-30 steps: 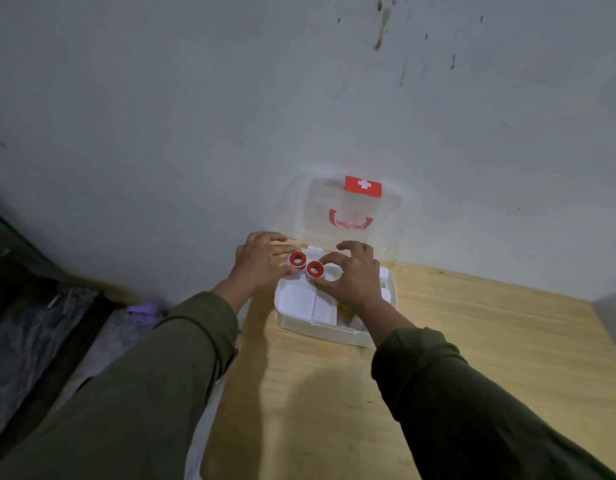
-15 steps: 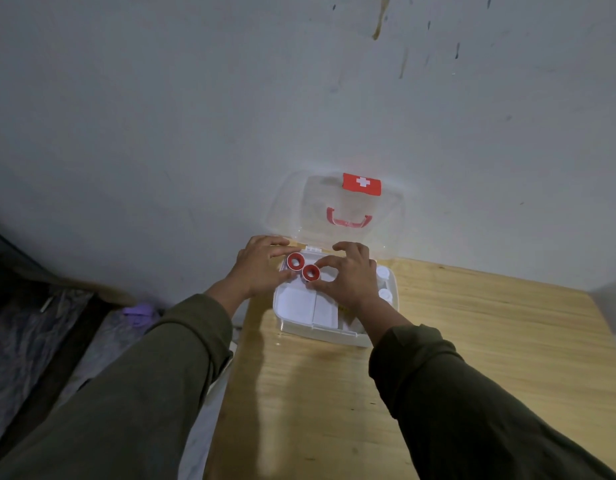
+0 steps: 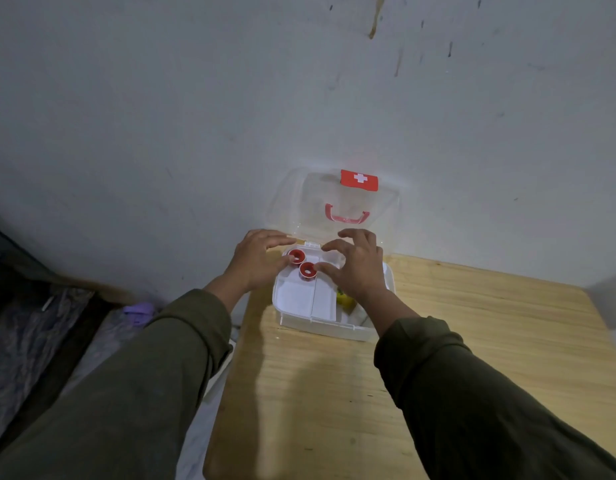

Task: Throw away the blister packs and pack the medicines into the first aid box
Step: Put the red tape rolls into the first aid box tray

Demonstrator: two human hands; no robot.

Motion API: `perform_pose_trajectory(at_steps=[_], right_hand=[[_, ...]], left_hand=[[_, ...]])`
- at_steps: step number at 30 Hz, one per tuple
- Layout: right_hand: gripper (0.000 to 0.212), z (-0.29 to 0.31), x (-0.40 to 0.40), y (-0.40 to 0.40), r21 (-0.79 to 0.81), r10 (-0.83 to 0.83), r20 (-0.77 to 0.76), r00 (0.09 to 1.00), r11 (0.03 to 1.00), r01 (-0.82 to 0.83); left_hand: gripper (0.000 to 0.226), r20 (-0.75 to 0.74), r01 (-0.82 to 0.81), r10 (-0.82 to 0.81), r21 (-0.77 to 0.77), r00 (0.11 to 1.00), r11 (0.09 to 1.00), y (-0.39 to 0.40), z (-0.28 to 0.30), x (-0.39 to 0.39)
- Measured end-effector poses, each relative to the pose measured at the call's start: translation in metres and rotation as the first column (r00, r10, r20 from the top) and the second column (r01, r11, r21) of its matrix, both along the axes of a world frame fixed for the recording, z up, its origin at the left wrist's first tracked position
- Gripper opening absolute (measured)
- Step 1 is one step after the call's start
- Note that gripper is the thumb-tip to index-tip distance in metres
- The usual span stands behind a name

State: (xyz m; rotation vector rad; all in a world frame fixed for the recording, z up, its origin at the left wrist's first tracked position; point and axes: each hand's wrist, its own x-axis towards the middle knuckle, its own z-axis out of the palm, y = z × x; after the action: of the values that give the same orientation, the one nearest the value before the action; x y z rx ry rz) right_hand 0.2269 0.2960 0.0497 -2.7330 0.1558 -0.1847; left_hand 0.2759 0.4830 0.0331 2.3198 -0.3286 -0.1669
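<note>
The white first aid box (image 3: pixel 320 323) stands on the wooden table's far left corner, its clear lid (image 3: pixel 299 202) with a red cross label and red handle leaning back on the wall. Two red tape rolls (image 3: pixel 295 255) (image 3: pixel 308 270) lie in its back left part. White flat packs (image 3: pixel 294 296) fill the front left, and a yellow item (image 3: pixel 344 297) shows beside my right wrist. My left hand (image 3: pixel 258 261) hovers with fingers apart, thumb touching the far roll. My right hand (image 3: pixel 358 268) is spread over the box's right half, thumb at the near roll.
The wooden table (image 3: pixel 455 358) stretches toward me and to the right, ending at a left edge beside my left sleeve. A grey wall (image 3: pixel 299 98) rises right behind the box. Below on the left lie dark cloth and a purple object (image 3: pixel 138 310).
The two rolls have settled lower into the box. My fingers have lifted and spread off them, leaving only the thumbs in contact.
</note>
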Motion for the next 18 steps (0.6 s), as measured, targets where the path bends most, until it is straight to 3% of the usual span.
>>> perform_pose_trajectory(at_steps=[9, 18], right_hand=[[0.044, 0.028, -0.026, -0.046, -0.008, -0.066, 0.069, 0.995, 0.998, 0.067], [0.046, 0.028, -0.080, -0.110, -0.014, -0.056, -0.001, 0.998, 0.998, 0.056]], left_hand=[[0.029, 0.148, -0.028, 0.034, -0.040, 0.988, 0.999, -0.026, 0.019, -0.022], [0.025, 0.264, -0.076, 0.098, -0.093, 0.959, 0.993, -0.073, 0.028, -0.076]])
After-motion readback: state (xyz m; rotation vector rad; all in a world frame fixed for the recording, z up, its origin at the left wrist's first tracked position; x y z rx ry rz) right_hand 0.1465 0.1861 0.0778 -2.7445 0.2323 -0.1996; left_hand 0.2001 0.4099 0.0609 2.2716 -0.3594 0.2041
